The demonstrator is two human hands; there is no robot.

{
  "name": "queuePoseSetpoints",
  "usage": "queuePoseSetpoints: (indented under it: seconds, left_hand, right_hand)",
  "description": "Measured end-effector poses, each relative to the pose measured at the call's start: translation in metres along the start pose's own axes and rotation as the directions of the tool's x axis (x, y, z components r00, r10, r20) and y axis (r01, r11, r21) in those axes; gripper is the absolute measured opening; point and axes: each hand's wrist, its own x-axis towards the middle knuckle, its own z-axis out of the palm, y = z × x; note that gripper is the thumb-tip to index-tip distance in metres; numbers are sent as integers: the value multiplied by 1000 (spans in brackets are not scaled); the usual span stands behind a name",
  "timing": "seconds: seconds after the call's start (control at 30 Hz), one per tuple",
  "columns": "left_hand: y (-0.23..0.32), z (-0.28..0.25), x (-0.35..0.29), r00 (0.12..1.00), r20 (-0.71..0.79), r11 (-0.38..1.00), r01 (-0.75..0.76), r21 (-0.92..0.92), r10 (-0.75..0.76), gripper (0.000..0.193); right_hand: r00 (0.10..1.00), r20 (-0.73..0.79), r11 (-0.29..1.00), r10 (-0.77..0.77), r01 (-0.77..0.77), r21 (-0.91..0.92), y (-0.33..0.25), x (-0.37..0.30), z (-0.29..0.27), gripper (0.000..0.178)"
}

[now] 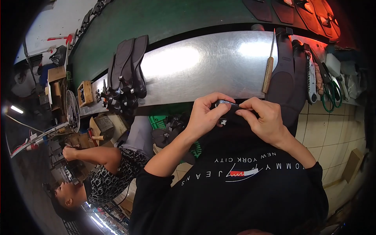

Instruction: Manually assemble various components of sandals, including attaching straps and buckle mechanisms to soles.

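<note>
Just past the near edge of the metal worktop, both my hands pinch a small dark strap-like piece. My left hand grips its left end between thumb and bent fingers, where a glossy black part shows. At the other end, my right hand pinches it with thumb and forefinger. A small shiny metal bit sits below the left fingers; whether it belongs to the piece I cannot tell. Beyond my right hand, long dark padded straps lie over the worktop's edge. An awl with a wooden handle rests beside them.
Dark straps with black fittings lie at the worktop's left. Green-handled scissors and a grey cutter lie at right. Behind runs a green belt surface. At left are a wooden box, a fan and a co-worker.
</note>
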Motion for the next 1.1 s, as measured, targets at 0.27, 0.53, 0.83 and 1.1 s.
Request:
queuePoseSetpoints:
  seconds: [0.27,0.53,0.83,1.1]
  left_hand:
    - [-4,-4,-10,983,24,978,-181,103,180,17]
    - [23,-4,-26,967,69,950,-253,182,245,16]
    - [35,-7,-37,966,78,969,-246,-4,245,15]
    - [21,-22,-31,911,-118,914,-403,-52,395,17]
  right_hand:
    - [944,210,907,254,-308,287,3,9,-9,13]
    - [869,436,830,233,-411,377,-13,23,-28,11]
    - [864,485,868,134,-339,363,-30,38,-38,11]
    - [949,215,967,-232,202,154,-30,73,-49,10]
